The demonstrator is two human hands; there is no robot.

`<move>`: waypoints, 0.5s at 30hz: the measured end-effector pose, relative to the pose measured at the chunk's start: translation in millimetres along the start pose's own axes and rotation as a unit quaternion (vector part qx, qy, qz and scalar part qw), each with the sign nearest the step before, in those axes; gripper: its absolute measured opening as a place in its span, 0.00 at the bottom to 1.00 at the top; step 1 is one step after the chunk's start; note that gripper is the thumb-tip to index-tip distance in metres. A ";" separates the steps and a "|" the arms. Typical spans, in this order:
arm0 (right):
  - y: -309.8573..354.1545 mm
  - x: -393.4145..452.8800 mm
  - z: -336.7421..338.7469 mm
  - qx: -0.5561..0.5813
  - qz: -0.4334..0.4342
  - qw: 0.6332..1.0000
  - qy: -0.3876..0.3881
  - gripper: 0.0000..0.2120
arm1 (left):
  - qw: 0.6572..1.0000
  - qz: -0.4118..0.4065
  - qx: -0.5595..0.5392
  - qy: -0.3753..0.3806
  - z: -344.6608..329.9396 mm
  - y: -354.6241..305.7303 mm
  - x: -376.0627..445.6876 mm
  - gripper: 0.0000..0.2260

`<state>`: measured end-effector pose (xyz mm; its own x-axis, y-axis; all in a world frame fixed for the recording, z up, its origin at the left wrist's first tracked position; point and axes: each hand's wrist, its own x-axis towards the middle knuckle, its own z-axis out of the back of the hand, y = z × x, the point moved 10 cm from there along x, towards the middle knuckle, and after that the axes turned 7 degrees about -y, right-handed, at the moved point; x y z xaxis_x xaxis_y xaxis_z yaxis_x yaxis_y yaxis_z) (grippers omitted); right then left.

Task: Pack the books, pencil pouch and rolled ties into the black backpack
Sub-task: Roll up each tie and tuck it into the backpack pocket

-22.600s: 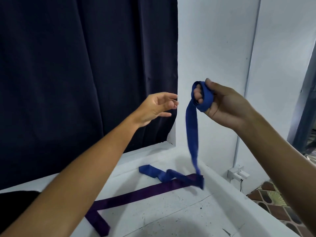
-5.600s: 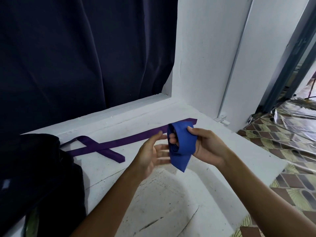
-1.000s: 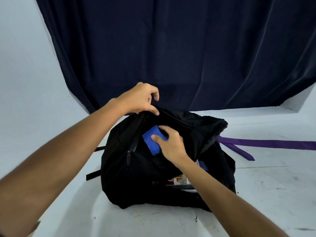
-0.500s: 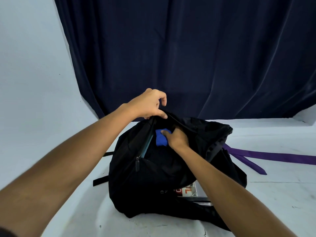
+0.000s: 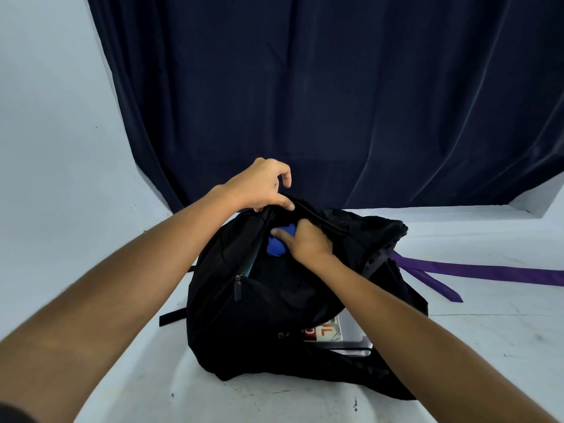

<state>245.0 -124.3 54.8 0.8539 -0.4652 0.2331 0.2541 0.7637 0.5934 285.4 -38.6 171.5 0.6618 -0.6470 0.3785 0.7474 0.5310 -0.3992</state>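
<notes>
The black backpack lies on the white table in front of me. My left hand pinches the upper edge of its opening and holds it up. My right hand grips the rolled blue tie inside that opening, with my fingertips hidden in the bag. A book with red letters pokes out from under the backpack's lower right side. An unrolled purple tie lies flat on the table to the right.
A dark blue curtain hangs behind the table. A white wall stands to the left. A black strap sticks out from the bag's left side.
My right hand has pushed the blue tie further into the backpack's opening, so less of it shows. My left hand keeps holding the opening's edge.
</notes>
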 end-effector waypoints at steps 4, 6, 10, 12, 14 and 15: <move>9.4 -25.0 18.7 -0.078 0.055 0.995 -0.011 0.26 | 1.000 0.004 -0.009 0.000 -4.8 -0.3 -2.6 0.17; 15.4 -39.7 25.5 -0.118 0.096 0.988 -0.009 0.24 | 1.000 0.005 -0.015 0.001 -8.2 -0.4 -4.0 0.17; 19.0 -68.6 27.7 -0.102 0.168 0.980 0.038 0.12 | 1.000 0.004 -0.024 0.005 -12.9 -2.9 -7.4 0.16; 18.3 -79.3 35.6 -0.015 0.191 0.980 0.058 0.09 | 0.999 0.004 -0.031 0.013 -17.0 -3.7 -9.9 0.16; 16.0 -82.9 52.0 0.086 0.186 0.976 0.072 0.10 | 0.999 0.005 -0.036 0.021 -21.2 -5.4 -12.5 0.16; 14.5 -81.0 64.8 0.120 0.188 0.973 0.060 0.08 | 0.999 0.003 -0.038 0.027 -24.1 -7.8 -13.1 0.17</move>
<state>150.1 -104.6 94.5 0.9167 -0.1068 0.3850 -0.1869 0.7371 0.6494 269.5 -47.4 149.5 0.6611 -0.6732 0.3313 0.7353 0.4935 -0.4644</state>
